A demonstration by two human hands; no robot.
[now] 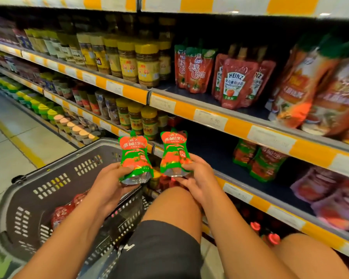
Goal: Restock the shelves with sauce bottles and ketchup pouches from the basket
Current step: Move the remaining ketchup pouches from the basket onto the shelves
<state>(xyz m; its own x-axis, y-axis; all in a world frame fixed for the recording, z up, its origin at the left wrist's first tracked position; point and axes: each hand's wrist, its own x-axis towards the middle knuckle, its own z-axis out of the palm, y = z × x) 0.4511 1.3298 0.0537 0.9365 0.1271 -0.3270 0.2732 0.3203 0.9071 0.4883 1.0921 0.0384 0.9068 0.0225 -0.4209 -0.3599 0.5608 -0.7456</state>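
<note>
Two green-and-red ketchup pouches, held up side by side just above and past the basket [54,184], spouts up, close but apart. Left pouch [134,156] gripped at its bottom by the left hand [107,184], fingers [129,186] curled under the silver base, thumb on the front. Right pouch [174,153] gripped at its bottom by the right hand [197,178], fingers [181,181] curled round the base, thumb on the front edge. Both pouches upright, leaning a little.

Below the left hand, the grey basket with slotted walls, on the floor [12,141]. Inside the basket, red packs [63,216], partly hidden by the left arm.

To the right of the basket, a bare knee [175,204] and dark shorts [159,248]. Second knee further right.

Past the basket, shelves [208,117] with orange-and-white edges and price tags. On the shelf level with the held pouches, more green pouches [260,160] standing further right. One shelf higher, red Heinz pouches [237,85] and other red pouches beside them. Left of those, jars [147,65] with yellow lids in rows. Far right of the basket, big blurry orange bags [314,85]. On the lowest shelf, red bottle caps [273,238], low by the second knee.
</note>
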